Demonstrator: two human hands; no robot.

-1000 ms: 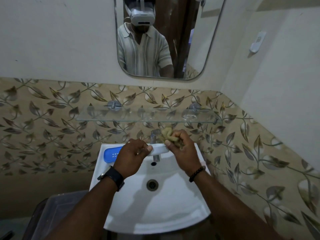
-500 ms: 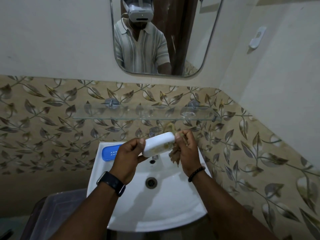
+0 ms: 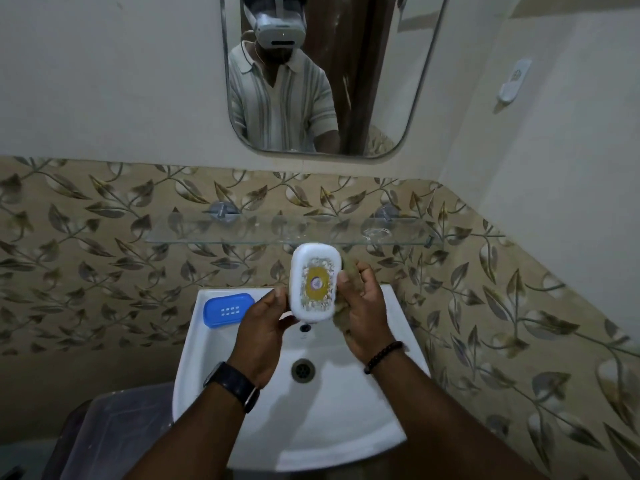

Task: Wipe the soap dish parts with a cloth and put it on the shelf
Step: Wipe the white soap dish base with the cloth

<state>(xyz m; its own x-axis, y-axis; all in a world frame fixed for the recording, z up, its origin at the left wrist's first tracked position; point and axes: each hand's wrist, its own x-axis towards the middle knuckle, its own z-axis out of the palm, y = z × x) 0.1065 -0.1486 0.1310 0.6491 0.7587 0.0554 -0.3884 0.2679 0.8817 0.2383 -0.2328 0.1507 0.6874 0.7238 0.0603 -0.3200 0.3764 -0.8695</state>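
I hold a white soap dish part (image 3: 314, 282) upright over the sink, its flat face with a yellow round sticker turned toward me. My left hand (image 3: 265, 336) grips its lower left edge. My right hand (image 3: 363, 308) presses a crumpled brownish cloth (image 3: 349, 268) against the part's right side. The blue slotted soap dish part (image 3: 228, 309) lies on the sink's back left corner. The glass shelf (image 3: 207, 232) runs along the tiled wall just above the white part.
The white sink (image 3: 311, 427) sits below my hands, its drain (image 3: 303, 370) in the middle. A mirror (image 3: 381, 81) hangs above the shelf. A translucent bin (image 3: 117, 434) stands left of the sink. A white hook (image 3: 514, 81) is on the right wall.
The white part has been lifted from the sink's back edge and turned upright, its sticker face now toward me. The cloth has stayed against its right end.
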